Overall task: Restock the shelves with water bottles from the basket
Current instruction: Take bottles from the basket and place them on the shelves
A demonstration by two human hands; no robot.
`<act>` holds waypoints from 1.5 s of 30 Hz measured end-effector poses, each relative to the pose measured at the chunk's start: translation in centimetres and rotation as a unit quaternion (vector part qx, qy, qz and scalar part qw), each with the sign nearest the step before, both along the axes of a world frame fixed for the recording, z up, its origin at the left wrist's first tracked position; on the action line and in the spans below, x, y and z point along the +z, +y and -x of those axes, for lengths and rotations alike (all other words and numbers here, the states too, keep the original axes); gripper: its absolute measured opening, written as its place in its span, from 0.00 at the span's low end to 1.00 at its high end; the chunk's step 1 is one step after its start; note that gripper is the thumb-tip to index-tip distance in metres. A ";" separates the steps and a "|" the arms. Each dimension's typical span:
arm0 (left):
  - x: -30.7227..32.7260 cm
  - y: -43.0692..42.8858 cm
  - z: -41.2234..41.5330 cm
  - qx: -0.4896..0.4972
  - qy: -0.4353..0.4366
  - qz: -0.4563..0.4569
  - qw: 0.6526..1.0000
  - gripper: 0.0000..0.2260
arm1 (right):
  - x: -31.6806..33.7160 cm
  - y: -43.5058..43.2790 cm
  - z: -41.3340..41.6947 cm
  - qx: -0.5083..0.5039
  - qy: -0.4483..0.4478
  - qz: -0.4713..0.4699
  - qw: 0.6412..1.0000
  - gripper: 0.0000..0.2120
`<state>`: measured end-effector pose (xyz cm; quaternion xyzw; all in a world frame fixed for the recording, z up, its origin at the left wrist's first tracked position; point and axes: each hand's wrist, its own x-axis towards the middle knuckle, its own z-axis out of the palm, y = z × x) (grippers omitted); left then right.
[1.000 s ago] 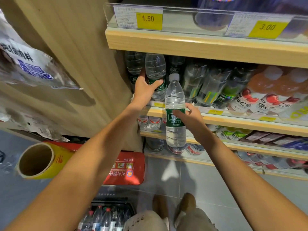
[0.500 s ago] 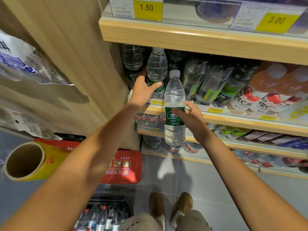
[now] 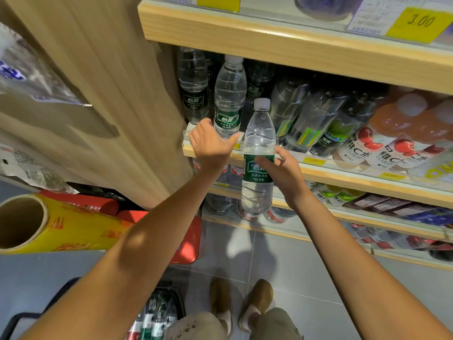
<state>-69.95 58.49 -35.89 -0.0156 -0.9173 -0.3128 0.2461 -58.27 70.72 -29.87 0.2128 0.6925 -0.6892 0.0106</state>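
- Fingers on the right hand: what do they do?
- They are wrapped round a bottle. The thumb lies on its green label and the other fingers go round the far side.
- Where is that bottle?
- Up in the air, standing straight, white cap on top. It is just in front of the shelf, not on it.
- And the left hand?
- It is right beside the held one, at the shelf's left end. Its fingers are bent a little and loose, the thumb sticks out to the side, and it holds nothing.
- Does it touch something?
- It is in front of the foot of a shelf bottle with the same green label. I cannot tell if it touches it.
- What else is on the shelf?
- More clear bottles stand behind and to the right, then orange drinks with white caps.
- Where is the basket?
- Down on the floor, under the left arm. More bottles stand in it. Some have green labels and some have red.
- Anything more?
- A yellow roll sticks out on the left, and two brown shoes stand on the floor. A yellow tag up top says 3.00.
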 end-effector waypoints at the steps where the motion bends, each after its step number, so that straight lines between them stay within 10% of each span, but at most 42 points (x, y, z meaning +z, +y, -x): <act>1: -0.3 0.2 0.3 0.013 0.000 -0.003 1.000 0.32 | 0.0 0.1 0.0 0.000 0.002 0.003 1.000 0.17; 24: 2.1 0.6 3.3 0.048 -0.159 0.032 0.986 0.27 | 0.2 0.3 0.6 0.025 0.032 0.011 0.999 0.10; 33: 3.5 -0.8 0.4 -0.045 -0.142 -0.151 0.977 0.18 | 1.6 0.3 0.5 0.023 0.036 0.037 0.998 0.12; 39: 8.4 -0.9 -4.4 -0.309 -0.344 -0.331 0.822 0.09 | 2.7 -0.2 1.3 0.033 0.062 0.000 0.998 0.15; 45: 10.3 -1.6 -3.3 -0.342 -0.376 -0.340 0.791 0.15 | 3.4 0.1 2.4 0.073 0.086 -0.001 0.994 0.23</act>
